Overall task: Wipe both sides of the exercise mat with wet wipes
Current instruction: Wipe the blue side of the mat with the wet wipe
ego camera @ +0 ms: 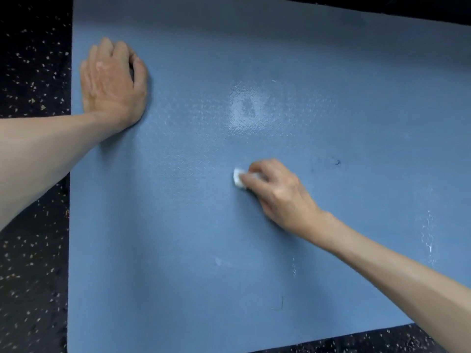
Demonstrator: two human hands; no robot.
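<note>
My right hand (277,192) fingers pinch the wet wipe (239,177) mid-mat (178,225); left hand (113,85) flat, fingers together, at its edge — soft, likely creeps.

One head-worn wide-angle view looks steeply down, close over the blue mat (193,225) and speckled floor (33,276).

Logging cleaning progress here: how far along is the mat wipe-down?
Partly done. A glossy wet patch and streaks suggest part of the blue mat has been wiped. In hand: the right hand presses a folded white wipe mid-mat while the left hand lies flat, steadying the mat. Left: a dark smudge, a hair, and the unseen underside.
</note>
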